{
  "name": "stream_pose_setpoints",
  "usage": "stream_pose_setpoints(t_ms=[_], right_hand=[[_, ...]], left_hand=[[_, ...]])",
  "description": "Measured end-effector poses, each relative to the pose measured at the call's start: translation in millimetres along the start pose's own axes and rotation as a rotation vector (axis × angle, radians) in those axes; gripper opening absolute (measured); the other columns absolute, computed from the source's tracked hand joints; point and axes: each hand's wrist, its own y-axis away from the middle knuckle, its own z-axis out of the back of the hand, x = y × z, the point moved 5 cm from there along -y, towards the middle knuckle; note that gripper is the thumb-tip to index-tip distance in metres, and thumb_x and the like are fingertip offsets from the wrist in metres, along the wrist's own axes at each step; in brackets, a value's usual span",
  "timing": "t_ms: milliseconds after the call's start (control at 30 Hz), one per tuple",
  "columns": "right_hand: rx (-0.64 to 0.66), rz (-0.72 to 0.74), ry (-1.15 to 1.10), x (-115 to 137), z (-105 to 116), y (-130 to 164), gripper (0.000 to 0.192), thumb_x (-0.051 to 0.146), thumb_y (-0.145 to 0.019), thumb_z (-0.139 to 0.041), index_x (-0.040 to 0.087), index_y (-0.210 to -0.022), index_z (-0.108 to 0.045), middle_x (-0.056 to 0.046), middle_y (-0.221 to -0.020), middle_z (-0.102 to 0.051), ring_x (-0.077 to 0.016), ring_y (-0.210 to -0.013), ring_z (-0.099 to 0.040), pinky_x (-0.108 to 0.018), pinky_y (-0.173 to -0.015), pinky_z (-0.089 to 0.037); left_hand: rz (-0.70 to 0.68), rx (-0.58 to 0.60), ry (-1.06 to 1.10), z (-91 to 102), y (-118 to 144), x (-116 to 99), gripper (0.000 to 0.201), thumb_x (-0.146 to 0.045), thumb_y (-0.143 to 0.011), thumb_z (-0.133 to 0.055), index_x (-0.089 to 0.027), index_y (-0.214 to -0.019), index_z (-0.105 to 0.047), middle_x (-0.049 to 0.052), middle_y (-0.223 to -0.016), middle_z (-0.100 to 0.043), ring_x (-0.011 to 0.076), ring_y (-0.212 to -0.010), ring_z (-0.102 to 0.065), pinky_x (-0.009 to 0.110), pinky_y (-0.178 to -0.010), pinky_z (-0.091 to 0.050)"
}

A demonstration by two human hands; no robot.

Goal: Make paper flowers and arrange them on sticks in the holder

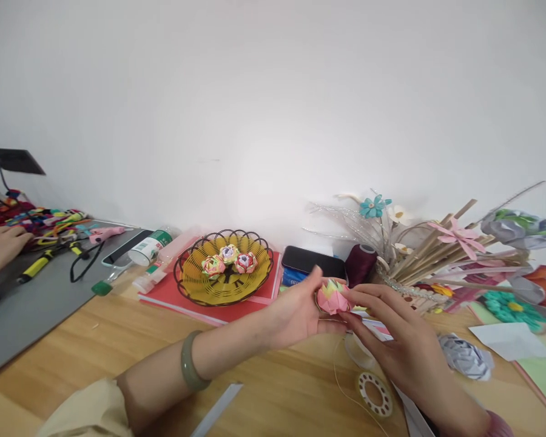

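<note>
Held thing: a small pink folded-paper flower with a yellow-green centre [333, 295], raised just above the surface between both hands.
Left hand: the left hand [295, 312] cups the flower from its left side, thumb up against the paper; a pale green bangle [191, 362] sits on that wrist.
Right hand: the right hand [391, 340] pinches the flower's right edge with its fingertips.
Just below: a clear tape roll [375, 393] lies flat on the surface, a thin thread looping near it.
Behind: a dark phone [313, 261] and a maroon thread spool [361, 263] stand just beyond the flower.
Left of that: a dark wire basket with a yellow liner [195, 284] holds three small paper flowers and rests on red paper sheets.
Right: a heap of wooden sticks and paper blossoms [437, 249].
Surface: a light wooden surface [95, 340], with a grey mat at its left where another person's hand [0, 246] rests.
Room: a plain white wall [255, 109] closes it off behind.
</note>
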Motion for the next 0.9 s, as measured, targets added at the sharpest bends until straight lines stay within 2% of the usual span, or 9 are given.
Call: stream_pose_setpoints(t_ms=[67,133,300,367,467,567,667,800,900], right_hand=[[0.002,-0.071,-0.053,-4,1,1,0.019,0.021,-0.083,-0.055,0.023,-0.101,-0.058,-0.007,-0.098,-0.057,-0.0185,-0.085,-0.059,-0.031,-0.067,-0.051],[-0.008,-0.227,-0.141,-11,2,3,0.021,0.027,-0.082,-0.055,0.024,-0.103,-0.057,-0.007,-0.099,-0.056,-0.0179,-0.081,-0.058,-0.03,-0.062,-0.051],[0.15,-0.781,-0.582,-24,-20,14,0.038,0.047,-0.078,-0.055,0.023,-0.108,-0.052,-0.007,-0.097,-0.062,-0.0191,-0.075,-0.062,-0.03,-0.058,-0.053],[0.228,-0.841,-0.777,-21,-32,15,0.041,0.047,-0.073,-0.062,0.022,-0.105,-0.053,-0.008,-0.101,-0.064,-0.022,-0.085,-0.063,-0.034,-0.069,-0.054],[0.201,-0.862,-0.934,-21,-39,16,0.038,0.041,-0.069,-0.068,0.022,-0.1,-0.056,-0.008,-0.101,-0.066,-0.0233,-0.093,-0.062,-0.039,-0.079,-0.052],[0.128,-0.865,-1.008,-25,-39,18,0.036,0.037,-0.069,-0.07,0.023,-0.099,-0.057,-0.008,-0.101,-0.066,-0.0228,-0.09,-0.063,-0.04,-0.08,-0.051],[0.089,-0.85,-1.021,-25,-37,18,0.037,0.036,-0.069,-0.07,0.023,-0.102,-0.057,-0.008,-0.104,-0.066,-0.0242,-0.094,-0.062,-0.041,-0.082,-0.05],[0.114,-0.779,-0.936,-19,-29,14,0.036,0.036,-0.072,-0.067,0.023,-0.104,-0.056,-0.008,-0.106,-0.065,-0.0229,-0.097,-0.061,-0.039,-0.084,-0.05],[0.129,-0.677,-0.696,-15,-22,11,0.034,0.035,-0.075,-0.062,0.024,-0.106,-0.054,-0.006,-0.105,-0.065,-0.0209,-0.09,-0.062,-0.037,-0.078,-0.052]], left_hand=[[-0.091,-0.038,-0.108,1.0,1,-2,0.047,-0.032,-0.062,-0.075,-0.016,-0.102,-0.055,0.006,-0.097,-0.058,0.0159,-0.087,-0.057,0.034,-0.086,-0.043],[-0.197,-0.129,-0.274,4.8,1,-5,0.059,-0.019,-0.058,-0.076,-0.018,-0.111,-0.05,0.007,-0.105,-0.056,0.0179,-0.093,-0.056,0.036,-0.089,-0.041],[-0.47,-0.322,-0.88,12.0,7,-14,0.073,-0.02,-0.066,-0.068,-0.024,-0.13,-0.032,0.009,-0.122,-0.049,0.0227,-0.106,-0.051,0.041,-0.093,-0.039],[-0.546,-0.332,-1.125,10.1,10,-16,0.071,-0.021,-0.068,-0.066,-0.024,-0.131,-0.032,0.009,-0.124,-0.049,0.025,-0.11,-0.049,0.044,-0.095,-0.037],[-0.609,-0.248,-1.287,3.4,14,-15,0.059,-0.022,-0.076,-0.058,-0.022,-0.131,-0.037,0.012,-0.127,-0.047,0.0262,-0.117,-0.044,0.043,-0.099,-0.032],[-0.611,-0.134,-1.188,-1.7,17,-16,0.062,-0.024,-0.074,-0.06,-0.02,-0.132,-0.038,0.012,-0.131,-0.043,0.0258,-0.121,-0.039,0.039,-0.104,-0.027],[-0.518,-0.037,-0.831,1.0,13,-18,0.074,-0.016,-0.063,-0.066,-0.023,-0.131,-0.037,0.009,-0.138,-0.035,0.0255,-0.123,-0.037,0.036,-0.102,-0.031],[-0.344,-0.089,-0.225,14.5,1,-15,0.046,-0.022,-0.068,-0.059,-0.019,-0.113,-0.052,0.01,-0.121,-0.052,0.0243,-0.113,-0.046,0.035,-0.091,-0.039],[-0.142,-0.094,-0.037,14.3,-3,-3,0.036,-0.041,-0.084,-0.044,-0.015,-0.105,-0.056,0.011,-0.106,-0.061,0.0215,-0.096,-0.057,0.036,-0.087,-0.04]])
